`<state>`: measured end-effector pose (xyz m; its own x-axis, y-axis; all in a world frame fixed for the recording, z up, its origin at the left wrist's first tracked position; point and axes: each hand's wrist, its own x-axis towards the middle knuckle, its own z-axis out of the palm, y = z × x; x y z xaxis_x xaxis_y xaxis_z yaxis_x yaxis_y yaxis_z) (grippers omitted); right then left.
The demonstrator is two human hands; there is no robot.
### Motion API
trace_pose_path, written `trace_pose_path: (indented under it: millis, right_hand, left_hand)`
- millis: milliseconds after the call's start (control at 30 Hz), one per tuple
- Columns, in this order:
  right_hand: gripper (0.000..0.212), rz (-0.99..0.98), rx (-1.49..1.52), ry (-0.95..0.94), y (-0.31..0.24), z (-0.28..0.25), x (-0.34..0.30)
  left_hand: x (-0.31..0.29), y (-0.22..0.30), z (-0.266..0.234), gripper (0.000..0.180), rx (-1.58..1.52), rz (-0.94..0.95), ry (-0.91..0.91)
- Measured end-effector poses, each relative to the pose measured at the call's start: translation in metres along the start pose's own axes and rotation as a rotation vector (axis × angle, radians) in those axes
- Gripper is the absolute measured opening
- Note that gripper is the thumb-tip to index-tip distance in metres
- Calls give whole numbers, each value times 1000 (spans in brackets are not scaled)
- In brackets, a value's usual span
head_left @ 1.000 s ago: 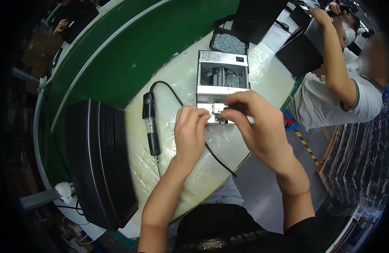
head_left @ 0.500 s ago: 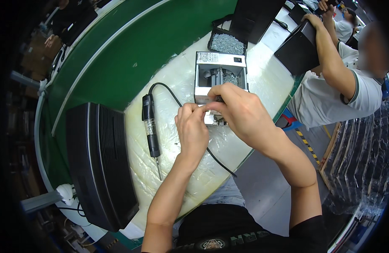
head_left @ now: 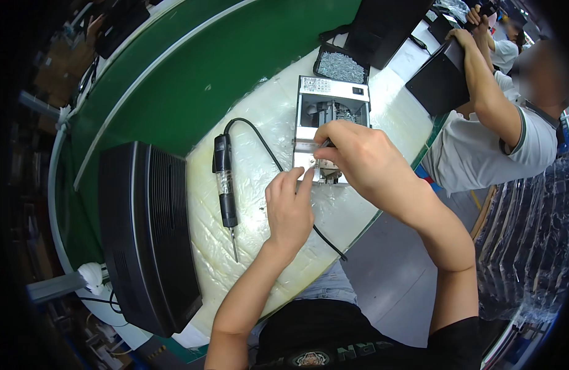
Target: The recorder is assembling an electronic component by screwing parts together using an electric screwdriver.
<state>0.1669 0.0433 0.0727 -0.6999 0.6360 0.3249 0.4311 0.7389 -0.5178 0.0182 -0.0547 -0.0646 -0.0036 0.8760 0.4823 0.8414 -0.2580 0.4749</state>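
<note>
At a padded white bench [head_left: 260, 203] beside a green conveyor belt [head_left: 192, 74], we see a person's two bare hands meet at the front of a small grey screw feeder [head_left: 331, 117]. The right hand [head_left: 358, 163] lies curled over the feeder's outlet, its fingers [head_left: 324, 132] bent tight around something thin and dark; we cannot tell what it is, nor how firmly it is pinched. The left hand [head_left: 290, 209] rests on the bench just before the machine, forefinger stretched up so its tip touches the feeder's lower front edge, the other fingers loosely folded with nothing visibly in them.

Left of the hands, an electric screwdriver [head_left: 225, 185] lies flat on the padding, bit pointing toward the person, its black cable [head_left: 266, 148] looping up and then running under the left hand to the bench's near edge. A black tray of loose screws [head_left: 340, 65] sits just behind the feeder. A black ribbed case [head_left: 142, 234] stands on the bench's left side, well apart from the hands.

At upper right, a co-worker in a pale shirt [head_left: 482, 148] holds another black case [head_left: 442, 80] with an outstretched arm.
</note>
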Motion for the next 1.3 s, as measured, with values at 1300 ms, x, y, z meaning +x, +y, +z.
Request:
trace_pose_path:
  millis: [1300]
  right_hand:
    - [27,-219,-525,-348,4,-28,26]
  left_hand:
    - [7,1,3,31,-74,-24,60]
